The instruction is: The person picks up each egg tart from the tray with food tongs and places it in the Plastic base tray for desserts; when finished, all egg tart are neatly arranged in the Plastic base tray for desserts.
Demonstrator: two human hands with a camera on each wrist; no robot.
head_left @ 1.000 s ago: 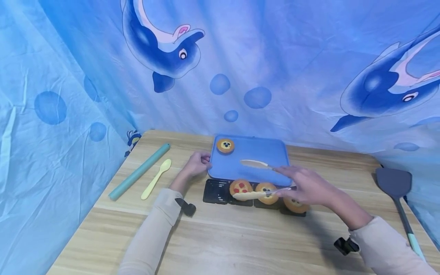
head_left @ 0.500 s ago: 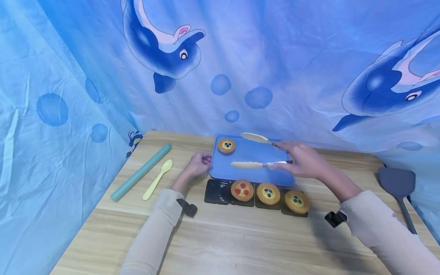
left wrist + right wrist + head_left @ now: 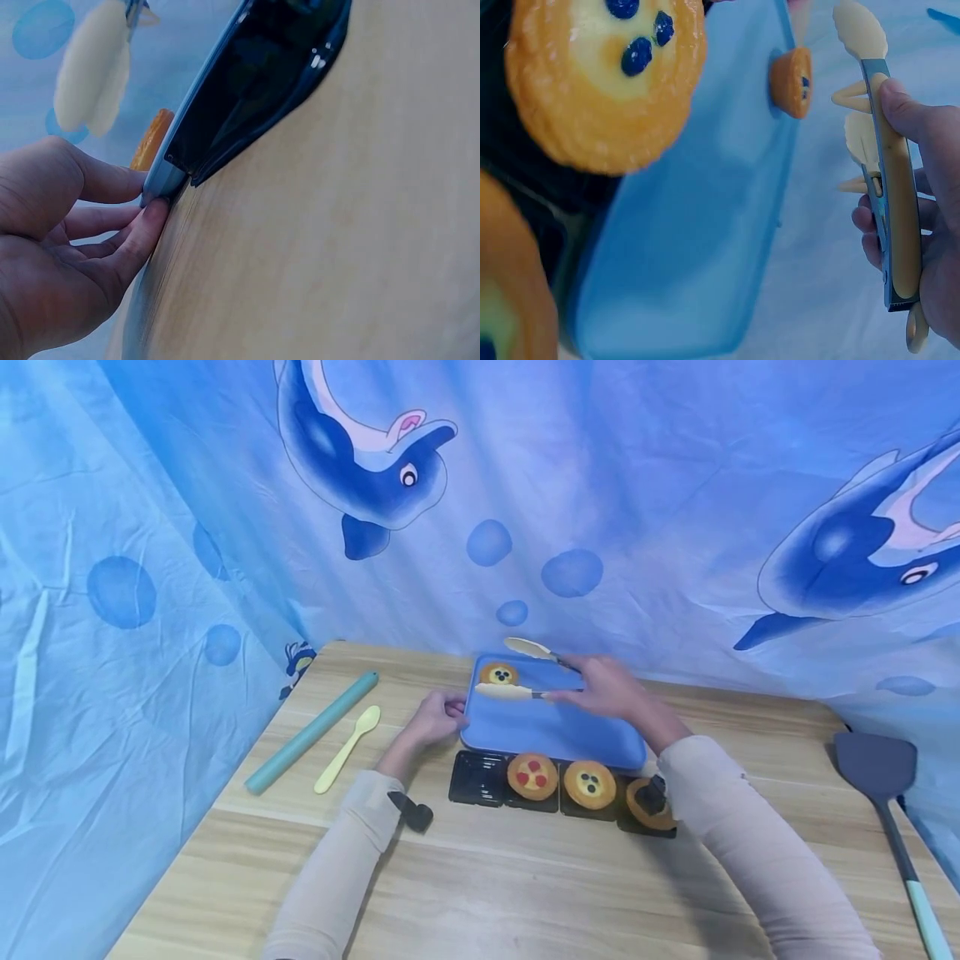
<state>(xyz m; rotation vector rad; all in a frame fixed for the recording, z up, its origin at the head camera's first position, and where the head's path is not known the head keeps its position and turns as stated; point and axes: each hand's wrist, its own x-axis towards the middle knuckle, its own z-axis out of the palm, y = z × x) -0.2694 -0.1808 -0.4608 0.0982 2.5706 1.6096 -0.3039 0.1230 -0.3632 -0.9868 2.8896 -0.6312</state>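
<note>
My left hand (image 3: 435, 718) pinches the left edge of a blue tray (image 3: 532, 727) between thumb and fingers. In my right hand (image 3: 609, 692) is a pair of cream-tipped kitchen tongs (image 3: 504, 692), held above the tray with its arms spread apart. One egg tart (image 3: 498, 672) with dark berries sits at the tray's far left corner; the lower tong tip overlaps it in the head view. The right wrist view shows the tongs (image 3: 898, 187) apart from that tart (image 3: 791, 82).
In front of the tray runs a row of black plastic cups (image 3: 477, 778); the leftmost holds nothing. The others hold a red-topped tart (image 3: 532, 777) and berry tarts (image 3: 590, 784). A green rolling pin (image 3: 311, 733) and yellow spoon (image 3: 348, 750) lie left, a spatula (image 3: 876, 764) right.
My right hand has carried the tongs away from the black cups, up and leftward over the tray to the corner tart. The left hand stays at the tray's edge.
</note>
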